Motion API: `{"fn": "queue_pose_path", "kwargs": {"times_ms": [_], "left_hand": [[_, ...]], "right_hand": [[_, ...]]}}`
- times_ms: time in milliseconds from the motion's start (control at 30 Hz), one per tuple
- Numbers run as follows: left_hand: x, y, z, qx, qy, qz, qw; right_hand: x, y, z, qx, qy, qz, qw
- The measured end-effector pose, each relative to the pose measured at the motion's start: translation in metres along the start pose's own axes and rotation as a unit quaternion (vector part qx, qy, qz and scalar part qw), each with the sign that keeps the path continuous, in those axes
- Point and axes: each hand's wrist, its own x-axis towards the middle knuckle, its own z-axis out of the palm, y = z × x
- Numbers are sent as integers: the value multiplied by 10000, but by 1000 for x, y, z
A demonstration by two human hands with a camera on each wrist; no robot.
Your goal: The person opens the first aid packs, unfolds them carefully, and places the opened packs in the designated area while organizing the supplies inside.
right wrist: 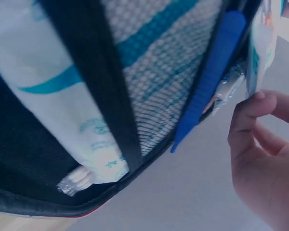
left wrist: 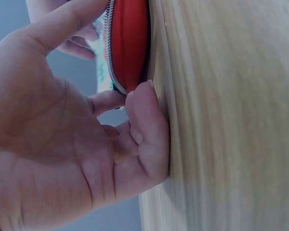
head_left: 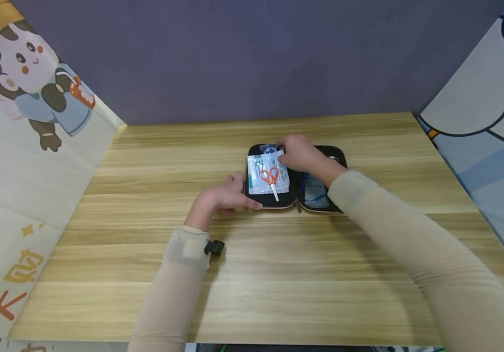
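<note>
An unzipped first-aid case [head_left: 288,201] lies spread open on the table, its outside red in the left wrist view. White packets [head_left: 255,183] printed in blue-green fill its left half, and orange-handled scissors [head_left: 273,183] rest on top. My left hand [head_left: 223,195] holds the case's left front corner, the thumb along the front rim and fingers at the side. At the back of that half, my right hand [head_left: 302,155] pinches the edge of a white packet [right wrist: 256,60] between thumb and fingertips. My right hand and forearm hide part of the right half.
Inside the right half, a black strap [right wrist: 94,62] and mesh hold a white pack [right wrist: 62,91]. A slim blue plastic tool [right wrist: 209,72] sits near the fold. The wooden table [head_left: 305,283] runs back to a dark panel [head_left: 252,58], with printed cloth walls on both sides.
</note>
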Motion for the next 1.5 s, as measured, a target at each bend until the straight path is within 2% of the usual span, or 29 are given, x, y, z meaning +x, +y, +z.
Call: {"fn": "queue_pose_path", "kwargs": {"times_ms": [133,233,400,500,667,767,833,900,967,1033,1100,1200,1300,1400,1500], "left_hand": [[-3,1,0,-18,2,8,10000],[-8,1,-1,-57,-22,88,9999],[-13,1,-1,-46,9,201,9998],[-14,2,-2,-19,29,229,9997],[-15,5,-2,12,11,238,9997],[-15,6,-2,29,18,262,9997],[-14,7,-3,56,46,289,9996],[-13,7,-4,81,75,292,9995],[-13,6,-5,97,106,282,9995],[-13,6,-5,86,105,255,9996],[-13,5,-5,63,100,229,9997],[-14,4,-4,16,66,234,9997],[-15,4,-3,-18,38,233,9997],[-16,3,-3,-56,45,203,9998],[-16,3,-2,-98,61,206,9997]], "right_hand": [[-5,-8,-8,324,216,58,9992],[-14,-12,-17,616,665,-85,9958],[-37,-11,-32,1040,1732,-404,9785],[-55,2,-39,1112,2089,-411,9707],[-91,41,-44,802,2235,-195,9712],[-112,68,-42,-110,2468,-569,9673],[-125,87,-39,-1066,2660,-1097,9518],[-134,103,-35,-2078,2824,-1670,9215],[-142,117,-31,-2844,2783,-2180,8911],[-147,127,-26,-3330,2619,-2577,8684],[-151,134,-20,-3585,2393,-2938,8532],[-155,144,-11,-3770,2094,-3327,8387],[-160,152,-2,-4006,1769,-3442,8305],[-162,157,3,-4181,1471,-3410,8290],[-162,159,6,-4188,1382,-3420,8298]]}}
